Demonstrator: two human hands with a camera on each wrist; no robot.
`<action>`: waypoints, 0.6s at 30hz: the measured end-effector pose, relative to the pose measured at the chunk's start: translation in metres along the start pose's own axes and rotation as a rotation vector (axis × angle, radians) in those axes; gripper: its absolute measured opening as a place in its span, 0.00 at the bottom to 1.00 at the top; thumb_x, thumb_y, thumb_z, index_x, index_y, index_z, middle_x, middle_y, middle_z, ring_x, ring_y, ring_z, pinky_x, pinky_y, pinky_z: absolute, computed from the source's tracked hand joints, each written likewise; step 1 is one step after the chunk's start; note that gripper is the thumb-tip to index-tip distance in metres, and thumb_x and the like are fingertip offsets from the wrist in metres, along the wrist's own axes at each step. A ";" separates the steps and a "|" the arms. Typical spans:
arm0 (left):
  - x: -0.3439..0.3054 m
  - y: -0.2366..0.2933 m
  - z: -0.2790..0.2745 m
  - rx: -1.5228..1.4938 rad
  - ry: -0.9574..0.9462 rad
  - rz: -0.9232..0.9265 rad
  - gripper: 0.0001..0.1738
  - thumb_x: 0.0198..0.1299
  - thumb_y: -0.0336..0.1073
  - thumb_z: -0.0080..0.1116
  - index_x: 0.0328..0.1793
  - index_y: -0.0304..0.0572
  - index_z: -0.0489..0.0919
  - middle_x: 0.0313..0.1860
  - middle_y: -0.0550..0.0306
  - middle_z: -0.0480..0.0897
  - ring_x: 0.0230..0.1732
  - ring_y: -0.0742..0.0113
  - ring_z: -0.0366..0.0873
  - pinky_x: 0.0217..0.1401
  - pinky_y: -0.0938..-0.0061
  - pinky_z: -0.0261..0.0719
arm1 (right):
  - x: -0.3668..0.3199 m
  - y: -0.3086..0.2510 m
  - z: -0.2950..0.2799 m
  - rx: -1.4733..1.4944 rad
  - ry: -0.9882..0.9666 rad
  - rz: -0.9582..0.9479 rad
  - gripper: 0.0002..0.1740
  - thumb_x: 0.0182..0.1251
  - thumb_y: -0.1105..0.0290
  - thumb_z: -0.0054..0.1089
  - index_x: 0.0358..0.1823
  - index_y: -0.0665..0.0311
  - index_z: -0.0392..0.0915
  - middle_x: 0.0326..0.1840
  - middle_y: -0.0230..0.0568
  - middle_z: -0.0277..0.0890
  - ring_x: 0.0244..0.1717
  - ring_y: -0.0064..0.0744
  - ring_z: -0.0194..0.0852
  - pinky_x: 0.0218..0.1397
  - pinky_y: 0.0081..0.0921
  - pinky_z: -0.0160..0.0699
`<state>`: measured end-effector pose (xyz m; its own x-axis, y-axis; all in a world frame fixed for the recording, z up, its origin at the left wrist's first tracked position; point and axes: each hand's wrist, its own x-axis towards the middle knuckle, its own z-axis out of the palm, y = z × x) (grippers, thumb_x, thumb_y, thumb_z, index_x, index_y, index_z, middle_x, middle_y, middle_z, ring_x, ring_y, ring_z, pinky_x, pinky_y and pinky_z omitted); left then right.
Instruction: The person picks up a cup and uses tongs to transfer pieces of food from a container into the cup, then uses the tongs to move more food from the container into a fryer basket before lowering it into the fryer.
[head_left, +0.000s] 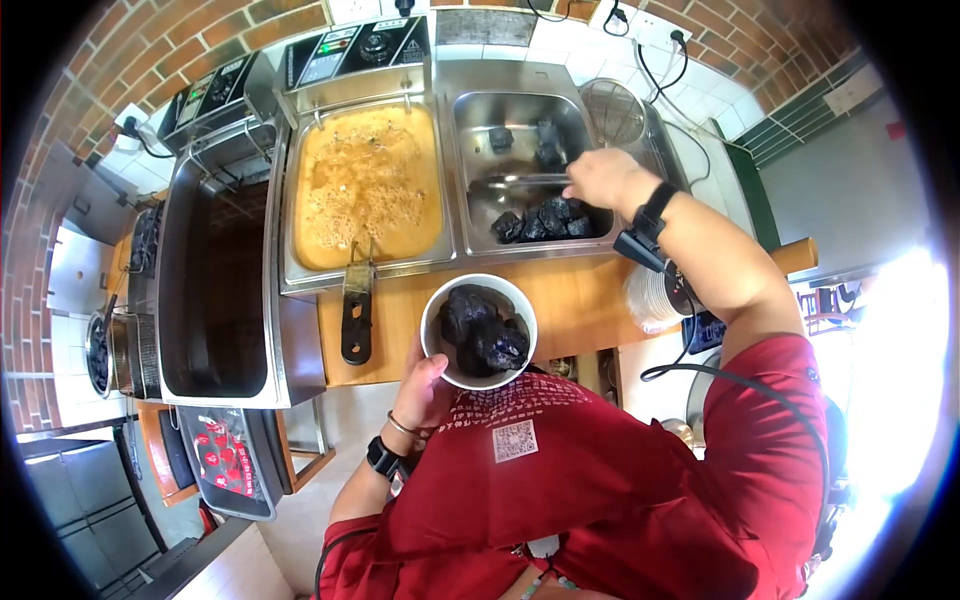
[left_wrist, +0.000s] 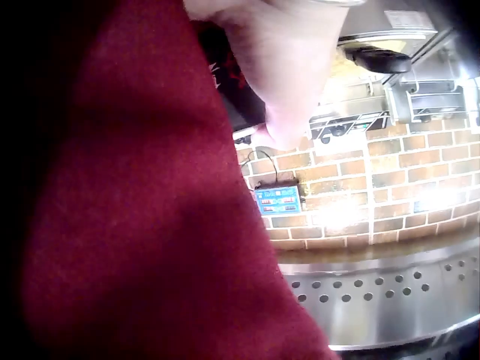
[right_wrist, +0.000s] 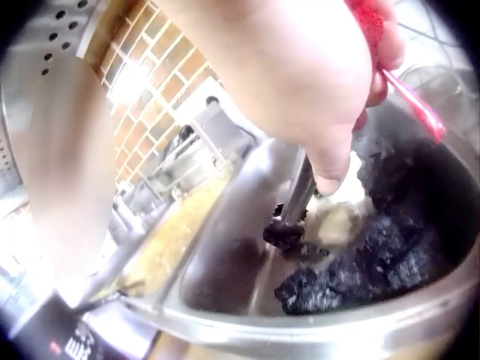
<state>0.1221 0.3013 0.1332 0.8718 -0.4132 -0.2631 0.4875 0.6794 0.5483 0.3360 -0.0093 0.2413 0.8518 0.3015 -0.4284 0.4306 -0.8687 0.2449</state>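
Right fingers (head_left: 582, 176) clamped on tongs (head_left: 530, 181) | axis crosswise, tips leftward | left fingers (head_left: 432, 367) grip bowl (head_left: 478, 384)

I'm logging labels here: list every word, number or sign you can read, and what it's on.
No text reads clearly enough to quote.
Red garment: white characters, too small; also a QR code.
Fryer panels: labels, too small.
Bag: red print, blurred.
Blue sign: too blurred.
Pale sticker: too blurred.
Dark surface, right wrist view: white marks, blurred.
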 end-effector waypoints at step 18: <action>0.005 -0.004 -0.001 0.134 0.018 0.018 0.46 0.58 0.48 0.62 0.77 0.39 0.52 0.70 0.50 0.65 0.68 0.57 0.66 0.70 0.60 0.67 | 0.067 0.047 -0.017 0.158 -0.127 0.259 0.30 0.66 0.42 0.56 0.39 0.68 0.84 0.43 0.52 0.83 0.47 0.49 0.82 0.49 0.40 0.79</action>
<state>0.1242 0.2975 0.1290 0.8817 -0.3900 -0.2654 0.4619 0.5994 0.6537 0.4187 -0.0226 0.2390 0.8786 0.0194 -0.4773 0.1444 -0.9633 0.2265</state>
